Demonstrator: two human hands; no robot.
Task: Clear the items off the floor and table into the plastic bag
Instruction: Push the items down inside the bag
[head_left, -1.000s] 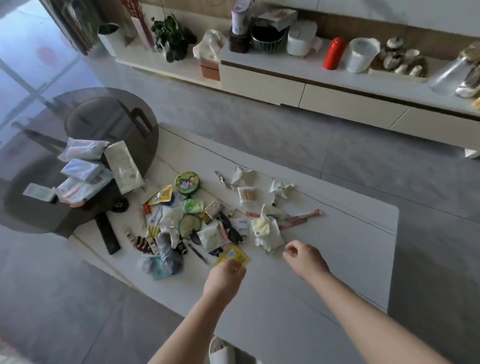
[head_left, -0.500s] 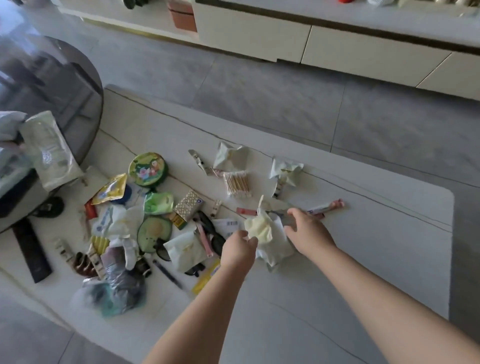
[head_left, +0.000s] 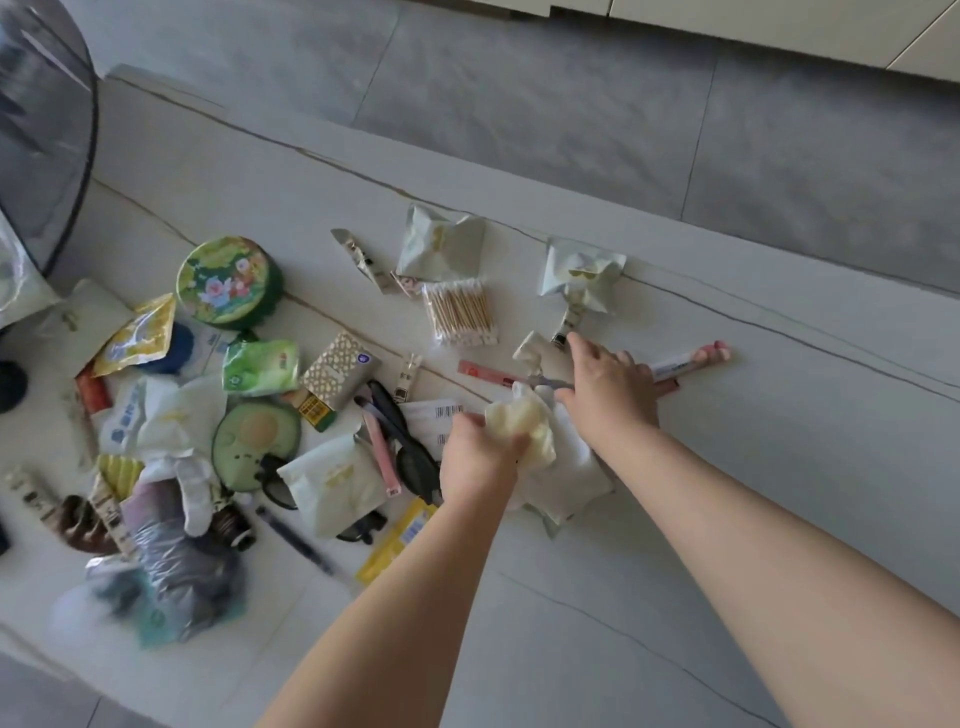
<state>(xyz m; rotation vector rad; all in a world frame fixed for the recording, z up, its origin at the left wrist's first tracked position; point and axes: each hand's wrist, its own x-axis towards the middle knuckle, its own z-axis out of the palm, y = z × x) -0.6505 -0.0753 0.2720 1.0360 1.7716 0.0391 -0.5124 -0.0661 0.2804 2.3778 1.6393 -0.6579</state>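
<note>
Pale stone-look worktop (head_left: 597, 597) with thin dark veins, running low across grey floor tiles (head_left: 571, 104); cream cabinet fronts (head_left: 779, 21) along the far edge, dark round glass tabletop (head_left: 47, 156) at the left.

Litter strewn over the left half of the worktop: green floral round tin (head_left: 226, 280), pack of cotton swabs (head_left: 460, 312), two crumpled pale wrappers (head_left: 441, 249) (head_left: 579, 273), green tissue pack (head_left: 260, 366), patterned small box (head_left: 340, 371), avocado-print round piece (head_left: 257, 441), sunglasses (head_left: 410, 452), yellow sachet (head_left: 397, 540), pink pen (head_left: 691, 358) and, blurred at the near left, a crumpled plastic bag (head_left: 171, 571).

Left hand (head_left: 480, 457) clenched, fingers (head_left: 514, 441) curled tight around a crumpled pale yellow wad (head_left: 519, 421), which lies against a white wrapper (head_left: 566, 478) on the worktop.

Right hand (head_left: 608, 387) palm down just beyond, fingers (head_left: 631, 361) fairly straight and spread, resting on the small litter near the pink pen; impossible to tell whether anything is pinched beneath.
</note>
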